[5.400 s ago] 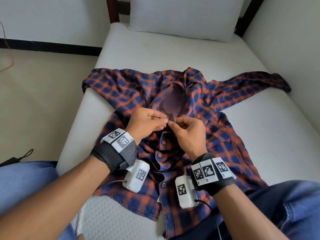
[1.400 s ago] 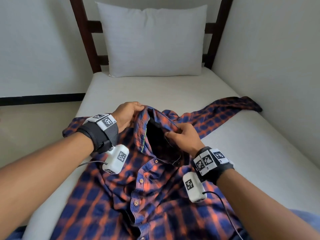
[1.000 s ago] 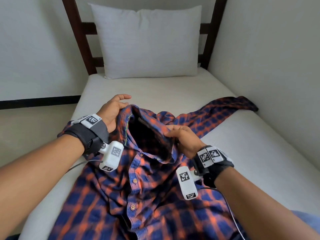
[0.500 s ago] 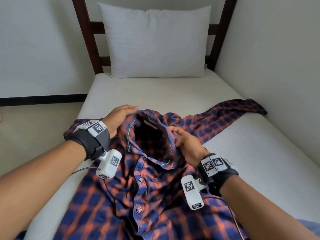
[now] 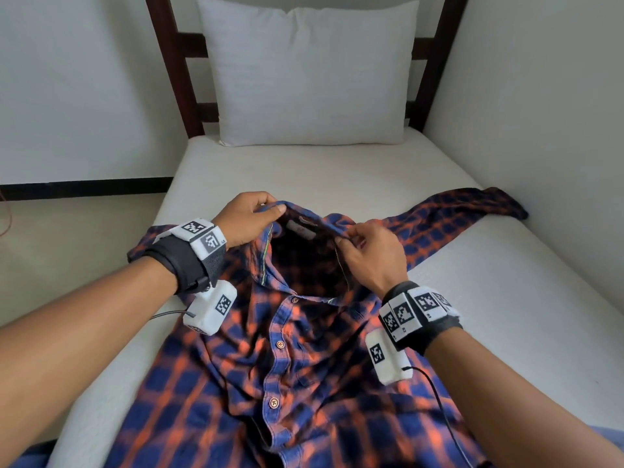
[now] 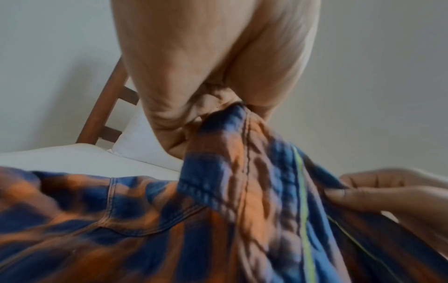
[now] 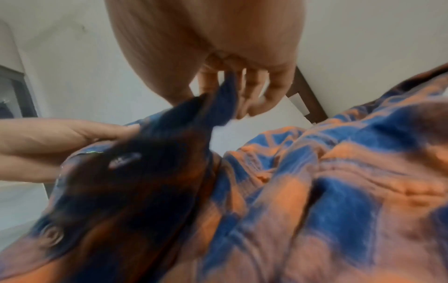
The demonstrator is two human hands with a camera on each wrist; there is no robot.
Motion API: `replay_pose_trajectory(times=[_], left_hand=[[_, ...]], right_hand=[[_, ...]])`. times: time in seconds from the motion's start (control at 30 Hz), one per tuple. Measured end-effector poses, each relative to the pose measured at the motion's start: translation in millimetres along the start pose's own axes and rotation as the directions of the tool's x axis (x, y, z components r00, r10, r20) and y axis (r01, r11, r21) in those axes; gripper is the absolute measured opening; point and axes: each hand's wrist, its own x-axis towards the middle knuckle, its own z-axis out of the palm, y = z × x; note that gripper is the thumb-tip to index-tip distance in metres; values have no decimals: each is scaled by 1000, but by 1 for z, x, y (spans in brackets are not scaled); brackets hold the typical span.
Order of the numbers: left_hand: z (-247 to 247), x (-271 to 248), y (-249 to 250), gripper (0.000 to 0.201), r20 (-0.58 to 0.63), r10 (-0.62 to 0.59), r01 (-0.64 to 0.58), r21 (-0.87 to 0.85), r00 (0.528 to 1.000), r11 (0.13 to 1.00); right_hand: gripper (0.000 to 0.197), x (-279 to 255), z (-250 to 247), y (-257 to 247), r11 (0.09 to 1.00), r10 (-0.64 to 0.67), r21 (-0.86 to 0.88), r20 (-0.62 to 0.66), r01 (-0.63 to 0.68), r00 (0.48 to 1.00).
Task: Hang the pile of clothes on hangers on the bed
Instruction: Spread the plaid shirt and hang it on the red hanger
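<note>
Left hand [image 5: 248, 219] and right hand [image 5: 373, 256] are pinching the collar of the blue-and-orange plaid cotton shirt [image 5: 297, 369]. No hanger is showing; the buttoned placket is likely narrowing the neck opening, risking a snagged insertion.

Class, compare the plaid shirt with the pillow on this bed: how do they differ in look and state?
The plaid shirt is blue and orange, the pillow plain white. The shirt lies crumpled, its collar pinched by the left hand and right hand; the pillow stands untouched against the headboard. Both rest on the mattress.

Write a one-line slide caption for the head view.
Left hand and right hand hold open the collar of a plaid shirt on the bed.
</note>
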Motion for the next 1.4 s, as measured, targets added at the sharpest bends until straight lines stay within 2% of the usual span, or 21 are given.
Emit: replay_pose_trajectory(times=[0.07,0.13,0.23,0.3,0.37,0.47,0.53,0.67,0.73,0.8,0.9,0.97,1.07,1.2,1.3,1.33,1.4], left_hand=[[3,6,1,23,-20,24,-21,119,1000,993],[9,11,-1,24,-24,3,4,277,1000,961],[21,11,-9,18,-13,-138,127,478,990,869],[25,8,-14,23,-29,-175,163,540,984,826],[24,4,-18,27,-54,-160,164,543,986,824],[19,-1,-10,34,-42,-136,136,563,990,815],[23,-5,6,34,-13,-107,95,589,994,803],[48,-14,59,29,59,7,-39,559,998,828],[71,-23,89,27,152,76,-145,520,986,842],[95,-36,121,24,264,171,-281,470,949,836],[129,-60,166,19,401,300,-459,396,866,795],[151,-78,201,20,486,347,-555,389,802,736],[181,-105,247,22,597,399,-675,357,696,646],[212,-145,293,20,680,458,-787,299,573,540],[231,-174,310,19,711,490,-835,257,505,487],[237,-182,313,20,724,490,-847,251,485,468],[248,-196,319,22,759,472,-868,245,449,431]], right_hand=[[21,9,0,1,999,-12,-31,-47,10,999],[28,18,4,6,993,90,-87,75,-83,993],[42,16,20,22,951,257,-246,289,-188,922],[47,10,25,28,943,280,-271,325,-195,903],[43,11,18,25,957,253,-217,300,-192,920],[33,20,-6,11,975,220,-72,244,-209,944],[26,21,-27,5,980,196,-39,257,-193,946],[26,11,-85,-1,987,144,-108,312,-116,939],[20,4,-126,1,984,131,-152,275,-91,953],[16,-8,-175,6,976,132,-196,191,-94,973],[20,-45,-248,26,950,165,-279,80,-137,983],[17,-78,-290,47,916,221,-352,34,-195,975],[18,-143,-342,83,846,356,-432,25,-311,934],[21,-243,-384,127,740,551,-496,61,-454,832],[30,-316,-389,152,657,706,-515,165,-551,688],[34,-337,-387,160,608,753,-552,174,-571,635],[46,-377,-384,170,522,809,-599,122,-607,575]])
